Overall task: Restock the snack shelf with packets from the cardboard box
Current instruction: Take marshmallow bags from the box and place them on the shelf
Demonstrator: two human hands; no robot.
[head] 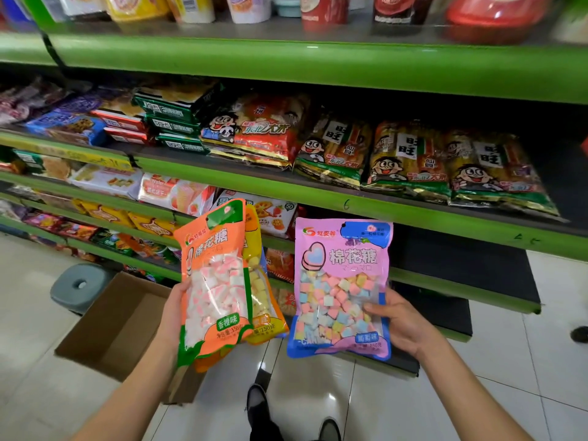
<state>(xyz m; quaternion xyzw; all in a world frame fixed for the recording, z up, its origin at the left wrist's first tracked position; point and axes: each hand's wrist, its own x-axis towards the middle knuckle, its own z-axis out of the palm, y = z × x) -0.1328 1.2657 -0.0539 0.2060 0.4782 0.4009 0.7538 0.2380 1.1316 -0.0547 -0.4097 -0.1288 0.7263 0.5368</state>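
The left hand (178, 310) grips a fanned stack of plastic marshmallow packets at about seven o'clock in the view: one orange-and-green packet (216, 281) in front, one yellow packet (259, 300) behind it, and a sliver of blue edge behind that, which may be a third; I cannot tell for certain. The fingers are hidden behind the stack, with the thumb side against its left edge. The right hand (401, 323) holds one pink-and-blue marshmallow packet (340, 288) at about five o'clock, thumb pressed on its clear window, fingers behind. Both sets stand upright, near each other but apart, in front of the green metal snack shelf (318, 192).

One open brown cardboard box (117, 323) lies on the pale tiled floor (381, 393) at eight o'clock, just beside one grey plastic stool (79, 286). Its visible interior shows no packets. On the shelf tier at two o'clock lie three yellow-and-green rice cracker bags (410, 160) side by side, with one red-fronted bag (254, 128) to their left. Two dark shoes (257, 405) show at six o'clock.
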